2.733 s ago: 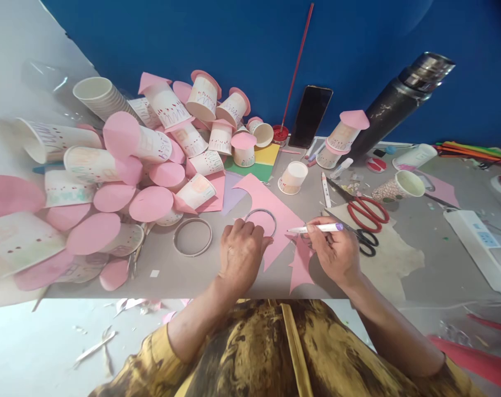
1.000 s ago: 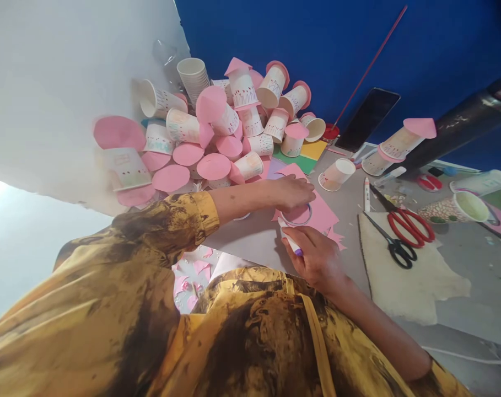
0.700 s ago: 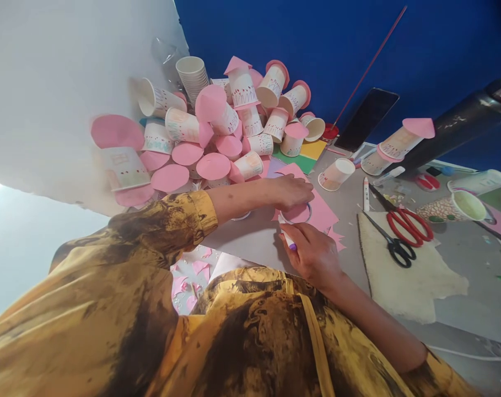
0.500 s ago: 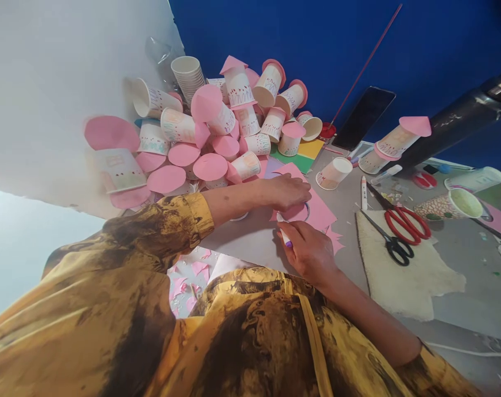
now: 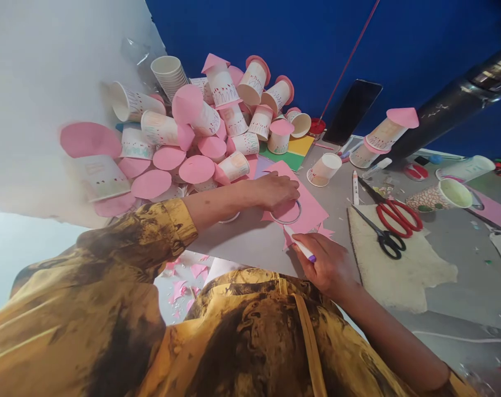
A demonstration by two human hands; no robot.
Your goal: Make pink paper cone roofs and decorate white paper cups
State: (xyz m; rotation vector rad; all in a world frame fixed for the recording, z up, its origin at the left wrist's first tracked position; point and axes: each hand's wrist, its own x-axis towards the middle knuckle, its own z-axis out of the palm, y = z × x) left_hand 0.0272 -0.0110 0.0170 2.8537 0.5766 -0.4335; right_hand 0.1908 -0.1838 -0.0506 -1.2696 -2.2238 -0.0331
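Note:
On the table lies a sheet of pink paper [image 5: 313, 205] with jagged cut edges. A thin round ring [image 5: 299, 214] rests flat on it, partly hidden under my left hand [image 5: 276, 192]. That hand is bent over the ring, its fingers closed at the ring's far side and holding it against the paper. My right hand [image 5: 327, 263] grips a white marker [image 5: 300, 247] with a purple end. The marker's tip is just outside the near edge of the ring.
Decorated paper cups [image 5: 237, 143] with pink cone tops are piled at the left. One cup [image 5: 324, 169] stands behind the paper. Red-handled scissors [image 5: 399, 218] and black scissors [image 5: 388, 242] lie on a cream cloth [image 5: 403, 281] at right. A black bottle [image 5: 444, 110] leans behind.
My right hand has shifted right and down, its marker tilting more. More of the ring shows. The left hand stays on it, and the whole view has turned slightly right.

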